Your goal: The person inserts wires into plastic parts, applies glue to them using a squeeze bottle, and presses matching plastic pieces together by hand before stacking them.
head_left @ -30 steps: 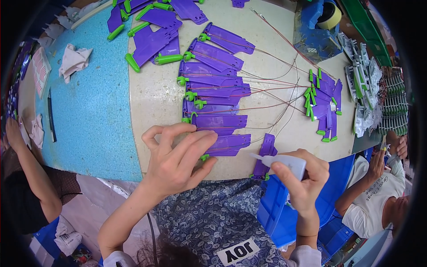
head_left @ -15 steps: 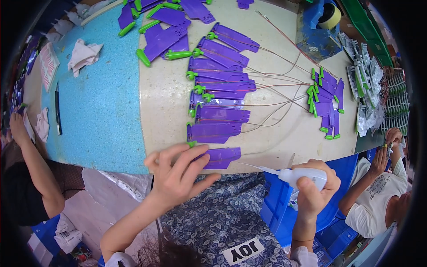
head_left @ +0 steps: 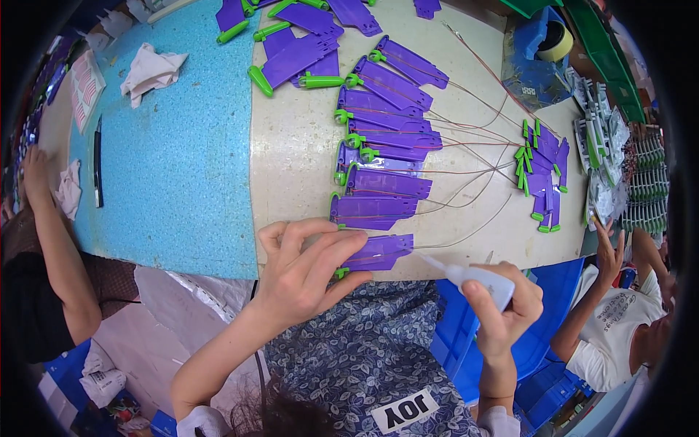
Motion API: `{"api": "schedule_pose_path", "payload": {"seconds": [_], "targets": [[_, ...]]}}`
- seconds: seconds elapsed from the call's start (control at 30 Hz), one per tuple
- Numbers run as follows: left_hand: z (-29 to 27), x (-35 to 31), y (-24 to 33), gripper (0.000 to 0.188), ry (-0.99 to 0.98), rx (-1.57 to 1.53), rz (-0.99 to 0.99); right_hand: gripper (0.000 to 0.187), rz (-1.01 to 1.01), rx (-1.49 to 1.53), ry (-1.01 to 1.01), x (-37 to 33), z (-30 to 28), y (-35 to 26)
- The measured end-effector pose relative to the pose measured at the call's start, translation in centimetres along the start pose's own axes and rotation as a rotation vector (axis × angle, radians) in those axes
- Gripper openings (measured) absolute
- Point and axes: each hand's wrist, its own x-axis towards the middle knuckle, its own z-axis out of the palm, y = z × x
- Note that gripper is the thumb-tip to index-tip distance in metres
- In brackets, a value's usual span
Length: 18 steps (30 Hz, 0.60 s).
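A flat purple plastic piece [head_left: 391,252] with a green end lies at the table's near edge. My left hand [head_left: 298,273] has its left end between thumb and fingers, which hide part of it. In my right hand [head_left: 510,306] is a white squeeze bottle [head_left: 486,285], tilted so its thin nozzle points left. The nozzle tip is by the piece's right end; I cannot tell whether it touches. Just beyond, a similar purple piece [head_left: 378,210] heads a column of several more with green ends, thin wires [head_left: 466,171] trailing rightward from them.
Purple-and-green pieces are heaped at the far left [head_left: 302,62] and at the right [head_left: 542,171]. A blue mat [head_left: 175,167] bears a white cloth [head_left: 151,71] and a black pen-like tool [head_left: 97,164]. A tape roll [head_left: 555,41] sits in a blue holder. People work at both sides.
My left thumb has closed in against the near purple piece. The bottle has come nearer to that piece, its nozzle tip slightly higher. The whole view has shifted a little.
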Motion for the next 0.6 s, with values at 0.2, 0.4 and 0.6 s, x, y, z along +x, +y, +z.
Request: {"api": "schedule_pose_path", "payload": {"seconds": [0.2, 0.4, 0.6], "targets": [[0.2, -0.1, -0.1, 0.059, 0.027, -0.006, 0.04, 0.019, 0.012, -0.044, -0.111, 0.3, 0.6, -1.1], [-0.7, -0.2, 0.2, 0.055, 0.04, -0.04, 0.01, 0.015, 0.136, 0.075, 0.012, -0.5, -1.1, -1.0], [-3.1, -1.6, -1.6, 0.037, 0.2, -0.109, -0.112, 0.021, -0.068, 0.138, -0.088, 0.2, 1.9, -1.4]]}}
